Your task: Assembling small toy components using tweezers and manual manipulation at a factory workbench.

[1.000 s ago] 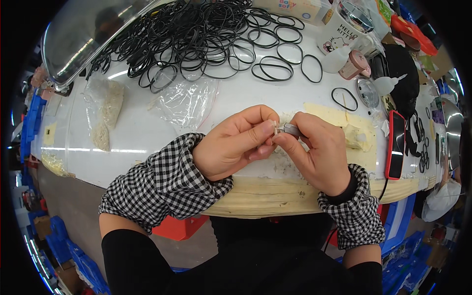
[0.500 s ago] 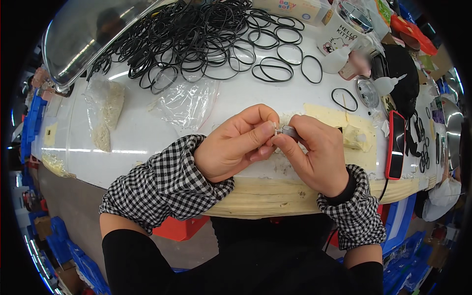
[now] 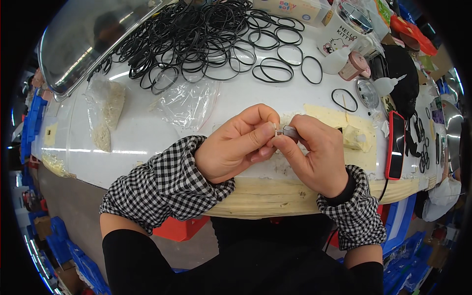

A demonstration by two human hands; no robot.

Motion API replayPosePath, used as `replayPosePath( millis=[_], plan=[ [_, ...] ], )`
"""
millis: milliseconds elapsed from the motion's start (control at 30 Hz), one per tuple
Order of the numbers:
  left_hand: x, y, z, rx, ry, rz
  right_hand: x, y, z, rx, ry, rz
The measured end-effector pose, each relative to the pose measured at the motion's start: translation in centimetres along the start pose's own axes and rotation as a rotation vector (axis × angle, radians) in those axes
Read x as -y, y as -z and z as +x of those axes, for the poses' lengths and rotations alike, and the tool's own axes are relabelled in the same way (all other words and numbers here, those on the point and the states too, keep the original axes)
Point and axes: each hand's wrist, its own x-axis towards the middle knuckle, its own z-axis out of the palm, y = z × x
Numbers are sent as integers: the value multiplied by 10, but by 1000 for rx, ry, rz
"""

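Small grey fitting (image 3: 286, 131) sits pinched between the fingertips of the left hand (image 3: 236, 147) and right hand (image 3: 317, 155), both grips clenched on it just above the bench (image 3: 147, 142) edge. It looks slippery; a loose pinch could drop it. Beyond, clear bags (image 3: 105, 115) hold pale granules, and black rubber rings (image 3: 196, 44) lie heaped.

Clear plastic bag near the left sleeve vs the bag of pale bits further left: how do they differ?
The clear bag looks empty and crumpled open; the bag of pale bits is filled and lies long and narrow. The clear bag touches the black ring pile; the filled one lies nearer the table edge. Both are transparent plastic, untouched by either hand.
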Motion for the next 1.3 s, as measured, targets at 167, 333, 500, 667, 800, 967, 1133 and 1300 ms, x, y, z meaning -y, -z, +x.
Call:
replayPosePath(
  millis=[167,333,500,667,800,967,1133,1300],
  plan=[
    [-1,-1,0,1,9,-3,1,1,0,-5,2,-6],
    [0,-1,0,-5,-6,1,1,3,0,31,-4,-4],
    [-2,-2,0,-3,-4,1,2,3,1,9,1,5],
    [-1,-1,-1,4,-1,-10,0,0,0,-18,16,1],
    [-2,-3,-1,-10,-4,4,2,2,0,2,0,9],
    [-1,-3,-1,-6,1,-12,2,3,0,6,7,2],
    [-2,-3,0,-6,-3,-9,1,1,0,-9,19,0],
    [-2,-4,-1,-12,-1,-5,2,2,0,-2,11,0]
  ],
)
